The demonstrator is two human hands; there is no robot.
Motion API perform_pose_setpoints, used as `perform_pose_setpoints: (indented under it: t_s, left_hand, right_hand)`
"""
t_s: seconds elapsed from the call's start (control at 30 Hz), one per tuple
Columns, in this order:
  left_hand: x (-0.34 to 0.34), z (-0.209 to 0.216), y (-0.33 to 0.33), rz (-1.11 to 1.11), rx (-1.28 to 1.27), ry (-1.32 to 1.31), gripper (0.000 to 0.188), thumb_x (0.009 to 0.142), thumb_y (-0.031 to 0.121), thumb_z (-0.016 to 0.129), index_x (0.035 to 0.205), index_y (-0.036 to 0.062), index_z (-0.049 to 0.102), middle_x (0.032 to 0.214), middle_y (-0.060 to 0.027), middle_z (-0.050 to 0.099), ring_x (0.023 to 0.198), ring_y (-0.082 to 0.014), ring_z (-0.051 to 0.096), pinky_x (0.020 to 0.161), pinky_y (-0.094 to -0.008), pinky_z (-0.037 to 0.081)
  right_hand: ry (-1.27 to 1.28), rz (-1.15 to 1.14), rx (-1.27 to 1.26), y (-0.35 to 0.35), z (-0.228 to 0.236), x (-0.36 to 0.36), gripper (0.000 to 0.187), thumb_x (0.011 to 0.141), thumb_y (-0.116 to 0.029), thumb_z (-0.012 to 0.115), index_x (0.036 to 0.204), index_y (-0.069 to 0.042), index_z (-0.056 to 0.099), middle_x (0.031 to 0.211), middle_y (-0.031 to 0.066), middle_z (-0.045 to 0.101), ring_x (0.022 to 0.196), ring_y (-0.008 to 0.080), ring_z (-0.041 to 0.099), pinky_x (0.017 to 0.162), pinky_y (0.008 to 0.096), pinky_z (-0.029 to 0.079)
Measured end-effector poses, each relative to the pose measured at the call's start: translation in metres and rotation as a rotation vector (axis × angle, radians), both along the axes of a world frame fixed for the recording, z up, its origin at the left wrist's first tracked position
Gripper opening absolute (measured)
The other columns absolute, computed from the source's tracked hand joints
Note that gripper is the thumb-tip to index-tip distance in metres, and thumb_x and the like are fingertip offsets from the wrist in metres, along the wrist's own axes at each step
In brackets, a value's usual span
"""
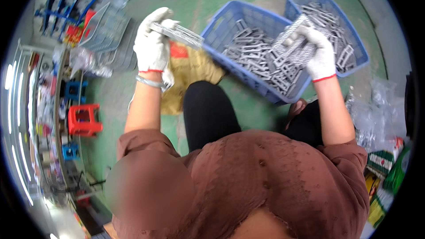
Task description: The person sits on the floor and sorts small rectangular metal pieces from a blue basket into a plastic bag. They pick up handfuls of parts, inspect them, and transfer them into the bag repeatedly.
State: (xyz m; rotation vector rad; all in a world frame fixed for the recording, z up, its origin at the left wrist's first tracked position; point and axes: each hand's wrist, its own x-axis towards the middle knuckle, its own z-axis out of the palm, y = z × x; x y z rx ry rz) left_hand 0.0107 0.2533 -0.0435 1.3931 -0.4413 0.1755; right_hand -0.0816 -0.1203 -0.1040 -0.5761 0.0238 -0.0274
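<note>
My left hand (150,46), in a white knit glove with a red cuff, is raised left of the nearer blue plastic basket. Its fingers close on a bundle of slim silvery metal frames (183,35), whose far end points toward the basket's left corner. Over the right part of that blue basket (221,24) is my right hand (323,57), gloved the same way. It grips several flat silvery metal frames (290,46), slightly blurred. Many similar loose frames (252,59) lie jumbled inside the basket.
A second blue basket (361,48) with more metal frames stands behind at the right. A tan sack (177,82) lies on the green floor before my knee. Leftward are a grey crate (104,31) and a red stool (84,119). Clear plastic bags (380,106) lie at the right.
</note>
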Motion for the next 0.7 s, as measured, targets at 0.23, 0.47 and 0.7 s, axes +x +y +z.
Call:
perform_pose_setpoints:
  t_s: [0.23,0.47,0.7]
  left_hand:
    - [-0.023,-0.011,0.153,0.599,0.847,-0.124,0.034,0.084,-0.004,0.048,0.108,0.0077,0.071,0.102,-0.0044,0.072,0.096,-0.0117,0.067,0.083,-0.0263,0.052]
    - [-0.017,-0.065,0.171,0.492,1.396,0.113,0.039,0.085,0.018,0.061,0.124,0.0153,0.066,0.115,-0.0121,0.068,0.108,-0.0303,0.065,0.093,-0.0363,0.050]
    - [-0.061,-0.006,-0.043,-0.121,1.165,-0.608,0.044,0.089,0.027,0.072,0.125,0.0031,0.061,0.110,-0.0104,0.066,0.099,-0.0219,0.063,0.083,-0.0296,0.051]
  right_hand:
    - [-0.044,0.043,-0.027,0.004,-0.007,0.005,0.019,0.086,-0.002,0.058,0.103,0.008,0.058,0.095,0.0186,0.061,0.087,0.0283,0.059,0.084,0.0437,0.053]
    - [-0.128,0.130,-0.055,0.030,-0.005,0.004,0.023,0.086,-0.007,0.061,0.107,0.004,0.061,0.097,0.0199,0.064,0.090,0.0312,0.062,0.086,0.0443,0.053]
    - [-0.122,0.188,0.038,0.033,-0.005,-0.005,0.023,0.089,-0.005,0.057,0.112,0.002,0.060,0.096,0.0178,0.062,0.090,0.0302,0.061,0.087,0.0439,0.053]
